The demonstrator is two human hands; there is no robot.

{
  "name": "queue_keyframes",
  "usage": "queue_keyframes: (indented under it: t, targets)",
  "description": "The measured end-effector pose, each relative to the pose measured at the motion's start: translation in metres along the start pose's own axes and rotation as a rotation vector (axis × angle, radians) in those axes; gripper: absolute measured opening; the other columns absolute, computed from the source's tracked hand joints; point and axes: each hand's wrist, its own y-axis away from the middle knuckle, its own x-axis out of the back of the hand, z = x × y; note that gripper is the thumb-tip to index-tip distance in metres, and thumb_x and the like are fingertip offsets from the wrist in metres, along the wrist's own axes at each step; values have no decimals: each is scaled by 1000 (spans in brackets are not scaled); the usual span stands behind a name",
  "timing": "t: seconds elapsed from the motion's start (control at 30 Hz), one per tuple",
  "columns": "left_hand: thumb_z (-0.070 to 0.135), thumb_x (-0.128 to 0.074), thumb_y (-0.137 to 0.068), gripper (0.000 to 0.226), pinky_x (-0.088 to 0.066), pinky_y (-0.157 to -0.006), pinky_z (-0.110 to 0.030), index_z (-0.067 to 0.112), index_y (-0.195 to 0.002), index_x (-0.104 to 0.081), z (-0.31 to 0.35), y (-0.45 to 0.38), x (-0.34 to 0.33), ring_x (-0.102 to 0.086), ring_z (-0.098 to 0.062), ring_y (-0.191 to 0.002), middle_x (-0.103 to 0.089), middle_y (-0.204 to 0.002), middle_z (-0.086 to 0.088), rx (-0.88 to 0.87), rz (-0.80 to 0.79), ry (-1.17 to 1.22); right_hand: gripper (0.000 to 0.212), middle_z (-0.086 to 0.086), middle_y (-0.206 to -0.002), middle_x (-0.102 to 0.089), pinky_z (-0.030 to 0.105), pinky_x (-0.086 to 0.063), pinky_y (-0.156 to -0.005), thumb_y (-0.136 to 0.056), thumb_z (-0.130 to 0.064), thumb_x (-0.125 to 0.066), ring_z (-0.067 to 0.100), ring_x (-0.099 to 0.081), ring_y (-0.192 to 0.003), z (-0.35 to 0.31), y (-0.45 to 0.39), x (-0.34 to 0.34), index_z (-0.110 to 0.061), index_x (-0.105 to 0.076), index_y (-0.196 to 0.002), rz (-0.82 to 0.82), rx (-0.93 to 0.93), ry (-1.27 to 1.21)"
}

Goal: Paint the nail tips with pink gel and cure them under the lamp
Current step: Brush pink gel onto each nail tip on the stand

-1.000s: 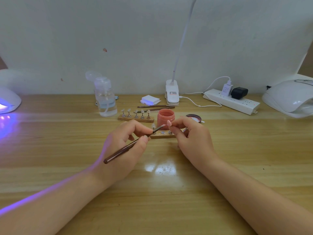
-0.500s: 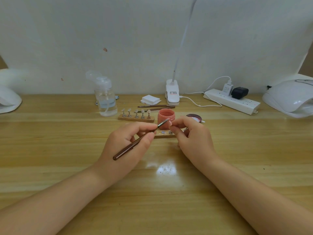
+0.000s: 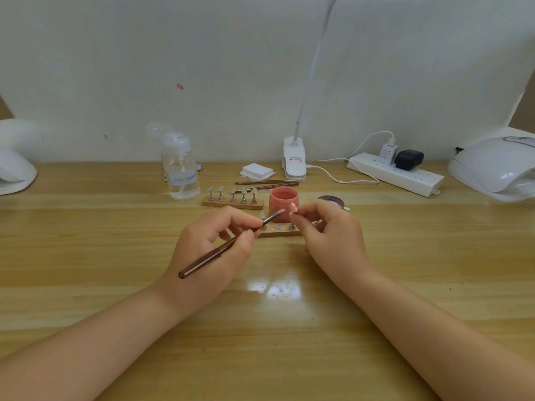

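I see the nail tip (image 3: pixel 293 207), already pink, pinched between the thumb and forefinger of my right hand (image 3: pixel 330 235), held up just in front of the pink gel jar (image 3: pixel 283 204). My left hand (image 3: pixel 215 246) grips the brush (image 3: pixel 228 245) like a pen, its dark handle slanting back over the hand and its bristle end pointing at the nail tip, close to it; I cannot tell whether they touch. Just beyond and between both hands lies a wooden holder (image 3: pixel 279 233) with small metal stands, partly hidden by my fingers. Farther out from the left hand sits a second holder (image 3: pixel 232 202) carrying five clear tips, and beyond that a clear pump bottle (image 3: pixel 180 172). Behind the right hand's knuckles I can make out the jar lid (image 3: pixel 331 201). Two spare brushes (image 3: pixel 267 185) and a stack of white pads (image 3: pixel 257 171) lie beyond the jar, near a clip lamp (image 3: pixel 294 162). Curing lamps stand far to either side of the hands on the worktop (image 3: pixel 86 256): one on the left (image 3: pixel 14 169), one on the right (image 3: pixel 495 169), with a power strip (image 3: pixel 396 175) near the latter.
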Motion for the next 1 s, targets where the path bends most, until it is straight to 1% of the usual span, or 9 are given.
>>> queue_keyframes:
  t: [0.13, 0.23, 0.3, 0.4, 0.5, 0.6, 0.73, 0.83, 1.0]
  targets:
    - [18, -59, -84, 22, -47, -80, -17, 31, -99, -71, 2, -1, -4, -63, -4, -87, -72, -92, 19, 6, -43, -24, 19, -22, -76, -66, 38, -55, -66, -87, -20, -69, 1, -58, -63, -1, 1, 0, -37, -66, -80, -1, -7, -1]
    - [17, -58, -84, 20, -48, -78, -18, 28, -93, -71, -1, 0, -3, -64, -7, -85, -72, -88, 15, 16, -31, -13, 8, -21, -76, -66, 41, -55, -67, -88, -21, -69, 2, -59, -65, -1, 0, 0, -29, -69, -85, -2, -28, -8]
    - [17, -57, -85, 18, -47, -74, -13, 27, -95, -70, -2, 0, -2, -64, -7, -83, -73, -88, 13, 19, 2, 21, 10, -25, -76, -66, 41, -56, -68, -87, -22, -69, 0, -58, -65, -1, 1, -1, -31, -68, -84, -2, -31, -12]
    - [22, -58, -89, 18, -45, -74, -9, 29, -101, -70, -2, -1, -4, -64, -4, -85, -73, -94, 12, 29, -13, 45, 11, -19, -78, -67, 43, -56, -67, -87, -23, -70, 0, -57, -63, -1, 1, -1, -33, -68, -83, -5, -44, -33]
    - [23, -56, -90, 16, -44, -75, -8, 28, -98, -69, -4, 0, -5, -65, -4, -89, -73, -92, 17, 11, -37, 24, 15, -22, -75, -65, 41, -56, -65, -87, -24, -70, 1, -58, -64, -1, 1, 0, -38, -66, -81, -3, -43, -22]
    - [33, -53, -90, 16, -45, -75, -8, 30, -98, -66, -6, 0, -4, -66, -6, -91, -72, -92, 15, -27, 6, 20, 11, -18, -77, -67, 31, -52, -66, -87, -24, -69, 2, -59, -68, 0, 1, 0, -34, -67, -82, 11, -51, 8]
    - [44, -57, -86, 10, -52, -83, -24, 41, -94, -61, -11, -11, -8, -66, -12, -95, -70, -97, 6, 74, 88, 188, 8, -17, -78, -67, 18, -45, -64, -86, -25, -69, 2, -60, -72, -1, 2, 0, -32, -67, -83, 23, -72, 36]
    - [36, -55, -89, 7, -52, -91, -38, 34, -96, -58, -21, -21, -13, -65, -10, -102, -69, -98, 11, 170, 95, 260, 3, -15, -77, -67, 12, -40, -61, -86, -25, -69, -2, -57, -66, -3, 3, 0, -28, -69, -85, 14, -67, 44]
    - [38, -54, -87, 14, -56, -90, -44, 31, -99, -55, -30, -27, -24, -63, -1, -102, -66, -96, 17, 301, 59, 416, 4, -15, -71, -64, 8, -36, -58, -85, -22, -71, -8, -52, -59, -7, 4, -2, -23, -70, -81, -26, -31, 85]
